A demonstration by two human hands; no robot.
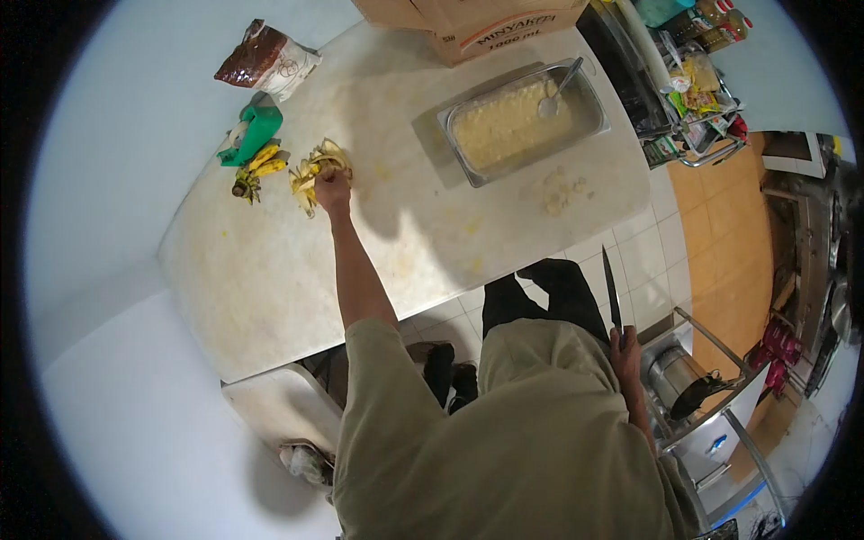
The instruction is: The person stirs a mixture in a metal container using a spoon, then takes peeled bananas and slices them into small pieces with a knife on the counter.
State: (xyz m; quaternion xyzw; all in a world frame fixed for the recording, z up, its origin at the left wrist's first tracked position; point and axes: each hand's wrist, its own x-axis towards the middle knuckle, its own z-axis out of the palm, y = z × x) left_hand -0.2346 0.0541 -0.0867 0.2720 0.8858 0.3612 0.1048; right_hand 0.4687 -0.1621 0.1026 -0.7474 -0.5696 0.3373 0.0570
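My left hand (332, 190) reaches across the table and is closed on a heap of banana peels (310, 171); the peels partly cover its fingertips. Just left of the heap lie a few yellow bananas (266, 163), with a dark stem end toward the wall. Down by my side, off the table's edge, my right hand (625, 349) grips a knife (612, 286), its long dark blade pointing up and away from me. A metal pan (467, 171) holds a pale yellow mixture (508, 126), and a spoon (550, 105) leans inside it.
Beyond the bananas are a green item (258, 134) and a brown-and-white bag (268, 61). A cardboard box (504, 32) stands at the table's far side. Thin residue rings (565, 191) mark the tabletop. A metal cart with a pot (677, 373) is to my right.
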